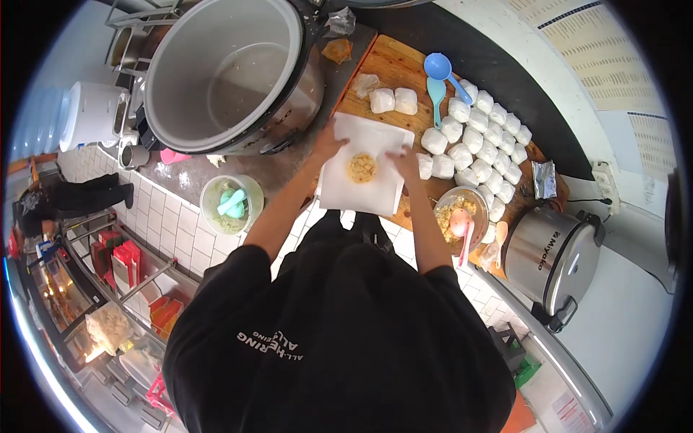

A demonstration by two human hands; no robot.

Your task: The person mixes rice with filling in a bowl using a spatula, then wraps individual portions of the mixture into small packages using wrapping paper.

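A sheet of white wrapping paper (361,193) lies in front of me on the wooden board. In its middle is a small mound of yellowish rice-like food (362,168). My left hand (330,146) is at the paper's left edge, fingers reaching over it. From the right side, my right hand (404,160) extends its fingers onto the paper; both hands look open, apart from the mound. Wrapped white packets (493,133) sit in rows right of the paper, with two more wrapped packets (394,101) beyond it. A clear bowl of yellowish food (473,206) holds a pink-handled ladle (465,242).
A large open cooker pot (224,68) stands at the back left. Nearer is a tub (209,196) with a turquoise scoop (231,203). Blue (438,67) and turquoise spoons (436,90) lie beside the packets. A lidded steel cooker (548,252) stands right; a person (79,195) is far left.
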